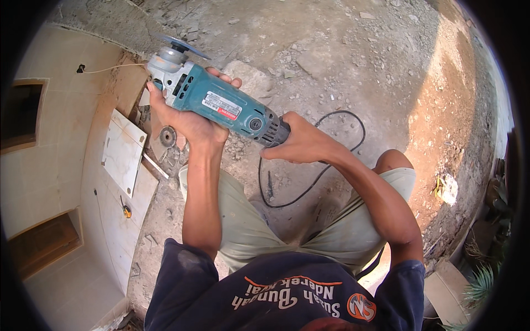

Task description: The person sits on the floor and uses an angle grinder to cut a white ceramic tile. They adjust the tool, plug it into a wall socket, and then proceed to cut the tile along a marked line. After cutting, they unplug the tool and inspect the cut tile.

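An angle grinder (216, 99) with a teal body and grey metal head is held up in front of me, its thin disc (190, 47) pointing away at the upper left. My left hand (190, 118) supports it from below near the head, with the thumb by the head and fingertips curling over the far side of the body. My right hand (301, 139) wraps round the dark rear end. From that end a black power cord (309, 190) loops down over the ground between my knees.
On the left lie a loose grinding disc (168, 136), a white tile (124, 151) and an orange-black tool (127, 211) on a pale slab. Rubble and a flat stone (248, 80) cover the dusty ground (342, 66) ahead. A tiled wall (61, 182) stands at left; plants (486, 287) grow lower right.
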### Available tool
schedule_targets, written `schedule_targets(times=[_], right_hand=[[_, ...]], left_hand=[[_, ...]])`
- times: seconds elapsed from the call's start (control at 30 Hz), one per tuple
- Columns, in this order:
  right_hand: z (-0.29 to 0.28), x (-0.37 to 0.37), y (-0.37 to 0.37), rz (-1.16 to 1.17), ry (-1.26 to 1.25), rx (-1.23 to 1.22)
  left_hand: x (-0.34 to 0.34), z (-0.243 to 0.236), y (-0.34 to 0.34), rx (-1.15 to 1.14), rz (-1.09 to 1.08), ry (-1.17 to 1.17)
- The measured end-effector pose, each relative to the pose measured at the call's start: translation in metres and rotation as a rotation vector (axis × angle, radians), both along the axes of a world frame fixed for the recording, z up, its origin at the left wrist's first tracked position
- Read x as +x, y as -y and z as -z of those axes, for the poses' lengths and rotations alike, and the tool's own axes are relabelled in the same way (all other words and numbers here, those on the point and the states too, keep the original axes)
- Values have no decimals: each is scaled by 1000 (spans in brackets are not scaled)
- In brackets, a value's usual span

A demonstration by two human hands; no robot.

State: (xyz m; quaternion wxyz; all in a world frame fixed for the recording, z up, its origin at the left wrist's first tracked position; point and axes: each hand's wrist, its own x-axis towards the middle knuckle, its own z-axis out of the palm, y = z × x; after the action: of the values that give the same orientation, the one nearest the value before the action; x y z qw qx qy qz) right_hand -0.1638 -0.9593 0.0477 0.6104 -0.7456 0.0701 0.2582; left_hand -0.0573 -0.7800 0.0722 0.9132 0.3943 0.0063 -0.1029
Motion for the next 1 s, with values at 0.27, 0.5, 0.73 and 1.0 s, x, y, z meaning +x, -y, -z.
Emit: schedule_targets(times=[0.27, 0.5, 0.73, 1.0], right_hand=[[-4, -2, 1, -7, 30, -12], [10, -6, -2, 105, 610, -352], [10, -9, -3, 72, 542, -569], [6, -10, -7, 53, 535, -710]], left_hand=[[2, 3, 0, 58, -33, 3], [3, 4, 2, 75, -55, 11], [5, 8, 6, 86, -50, 28], [3, 8, 11, 82, -78, 56]])
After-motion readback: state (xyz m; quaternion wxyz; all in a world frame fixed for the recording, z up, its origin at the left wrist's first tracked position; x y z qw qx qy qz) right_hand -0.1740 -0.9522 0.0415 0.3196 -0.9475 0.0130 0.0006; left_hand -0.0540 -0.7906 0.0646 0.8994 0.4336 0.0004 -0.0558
